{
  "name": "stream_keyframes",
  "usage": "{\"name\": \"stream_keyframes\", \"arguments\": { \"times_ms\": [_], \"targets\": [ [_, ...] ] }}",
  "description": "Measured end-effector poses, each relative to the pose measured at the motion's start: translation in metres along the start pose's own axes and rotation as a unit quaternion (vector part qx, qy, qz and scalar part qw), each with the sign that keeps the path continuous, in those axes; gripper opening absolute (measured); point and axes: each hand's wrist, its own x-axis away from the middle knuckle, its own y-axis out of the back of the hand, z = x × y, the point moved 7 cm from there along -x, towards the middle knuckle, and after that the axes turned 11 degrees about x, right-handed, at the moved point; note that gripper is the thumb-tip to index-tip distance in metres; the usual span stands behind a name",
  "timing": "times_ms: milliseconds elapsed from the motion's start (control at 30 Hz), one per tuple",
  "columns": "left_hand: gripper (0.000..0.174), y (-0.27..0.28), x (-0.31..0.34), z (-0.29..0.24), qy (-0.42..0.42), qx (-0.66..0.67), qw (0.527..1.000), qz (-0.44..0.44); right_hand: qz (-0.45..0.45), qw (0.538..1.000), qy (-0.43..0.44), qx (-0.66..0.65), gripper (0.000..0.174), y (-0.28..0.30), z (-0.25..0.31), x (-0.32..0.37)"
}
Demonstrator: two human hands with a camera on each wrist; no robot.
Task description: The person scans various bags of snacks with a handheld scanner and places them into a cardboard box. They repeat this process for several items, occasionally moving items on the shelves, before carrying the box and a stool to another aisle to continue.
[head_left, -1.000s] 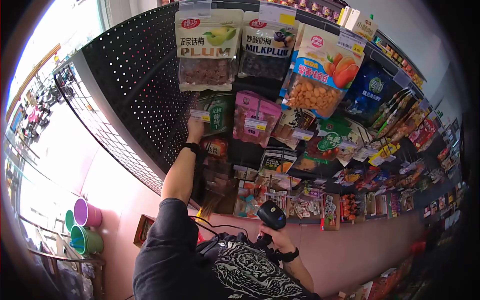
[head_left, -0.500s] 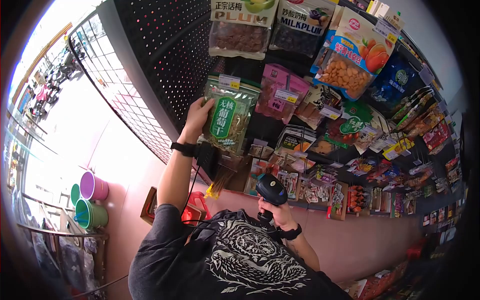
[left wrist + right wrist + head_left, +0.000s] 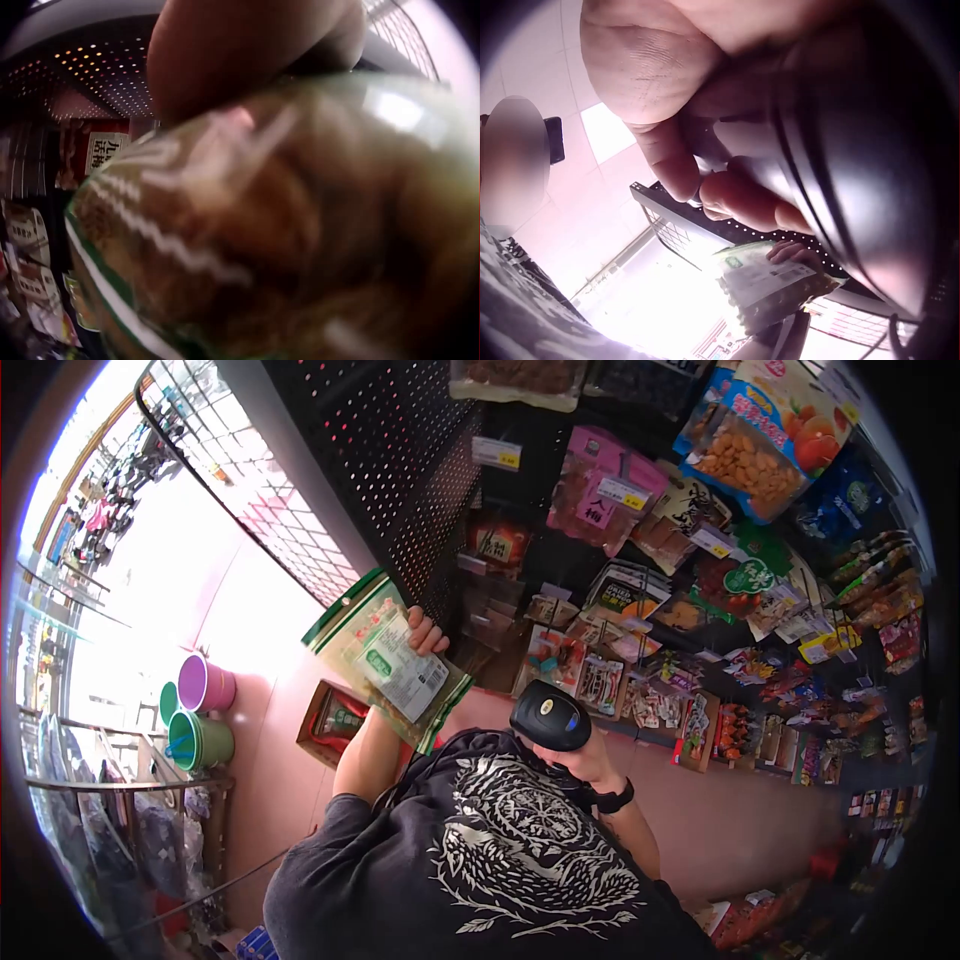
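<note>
My left hand (image 3: 427, 632) grips a clear and green bag of raisins (image 3: 355, 635) by its side, fingers curled over its edge. The back faces up, showing a white label (image 3: 415, 682) with a barcode. In the left wrist view the bulging clear film of the bag (image 3: 262, 225) fills most of the picture, blurred. My right hand (image 3: 590, 762) holds a black handheld barcode scanner (image 3: 551, 717) by its handle, just right of the bag. In the right wrist view my fingers (image 3: 739, 201) curl round that handle, with the bag farther off below.
Hanging snack packs fill the rack to the front and right, among them a pink bag (image 3: 600, 500) and a peanut bag (image 3: 745, 460). An unoccupied hook carries a price tag (image 3: 496, 453). A perforated panel (image 3: 370, 450) stands at left; buckets (image 3: 207, 683) and a cardboard box (image 3: 325, 722) are on the floor.
My left hand has taken the raisin bag off its hook, drawn it down and left toward my body, and turned its back upward. The scanner has risen slightly toward it.
</note>
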Motion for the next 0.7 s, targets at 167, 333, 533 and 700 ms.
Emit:
{"name": "stream_keyframes", "arguments": {
  "times_ms": [167, 333, 533, 700],
  "targets": [
    [0.023, -0.078, 0.032, -0.008, -0.169, -0.044, 0.977, -0.121, 0.101, 0.972, 0.073, 0.201, 0.044, -0.035, 0.024, -0.016],
    [0.030, -0.094, 0.055, -0.041, -0.200, -0.122, 0.968, -0.089, 0.167, 0.952, 0.046, 0.252, 0.045, -0.055, 0.023, -0.037],
    [0.031, -0.089, 0.104, -0.070, -0.241, -0.152, 0.952, -0.112, 0.207, 0.946, 0.038, 0.247, 0.045, -0.075, 0.033, -0.055],
    [0.025, -0.099, 0.143, -0.096, -0.287, -0.156, 0.940, -0.099, 0.267, 0.907, 0.111, 0.306, 0.040, -0.098, 0.049, -0.064]
  ]
}}
